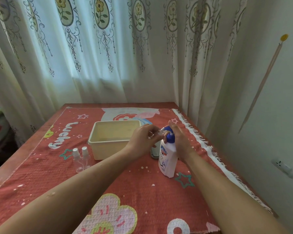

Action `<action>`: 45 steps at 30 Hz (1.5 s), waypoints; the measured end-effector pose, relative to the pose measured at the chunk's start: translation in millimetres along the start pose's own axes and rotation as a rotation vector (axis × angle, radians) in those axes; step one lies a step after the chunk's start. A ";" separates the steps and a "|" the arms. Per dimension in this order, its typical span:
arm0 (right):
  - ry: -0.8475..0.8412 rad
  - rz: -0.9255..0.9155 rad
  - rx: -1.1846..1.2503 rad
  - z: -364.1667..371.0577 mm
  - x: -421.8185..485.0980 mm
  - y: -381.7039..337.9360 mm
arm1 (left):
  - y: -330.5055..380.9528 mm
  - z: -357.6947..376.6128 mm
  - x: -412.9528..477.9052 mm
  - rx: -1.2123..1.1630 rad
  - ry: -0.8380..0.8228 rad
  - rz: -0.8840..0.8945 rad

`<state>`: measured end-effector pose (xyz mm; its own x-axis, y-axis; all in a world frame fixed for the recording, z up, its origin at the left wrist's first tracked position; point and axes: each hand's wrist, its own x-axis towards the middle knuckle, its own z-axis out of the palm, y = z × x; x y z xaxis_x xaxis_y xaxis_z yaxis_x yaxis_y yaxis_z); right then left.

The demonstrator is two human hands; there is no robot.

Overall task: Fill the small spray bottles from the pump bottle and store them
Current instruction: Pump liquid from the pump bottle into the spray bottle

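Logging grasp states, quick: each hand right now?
Left hand: holding a small spray bottle at the pump spout.
Right hand: gripping the pump bottle by its head.

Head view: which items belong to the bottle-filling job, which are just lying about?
Job: pump bottle under the right hand; small clear bottle held by the left hand at its spout; two capped spray bottles; cream bin.
Lying about: dark flat object behind the pump bottle; wall socket; stick hanging on the wall.
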<state>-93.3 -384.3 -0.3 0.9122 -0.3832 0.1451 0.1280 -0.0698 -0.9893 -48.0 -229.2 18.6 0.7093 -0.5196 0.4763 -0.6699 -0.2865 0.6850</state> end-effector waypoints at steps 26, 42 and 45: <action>-0.022 -0.009 0.063 -1.6 -1.0 -3.3 | -9.6 3.0 -4.4 0.047 0.009 0.003; -0.035 0.002 0.023 -2.8 0.1 -2.1 | -9.6 5.2 -5.7 0.010 0.010 -0.014; -0.044 -0.001 0.000 -2.0 -1.7 -0.9 | -7.4 4.6 -3.4 0.001 0.018 -0.017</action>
<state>-95.8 -385.4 0.4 0.9284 -0.3418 0.1454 0.1290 -0.0703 -0.9891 -46.5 -229.0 9.3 0.7245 -0.5001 0.4744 -0.6578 -0.2962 0.6925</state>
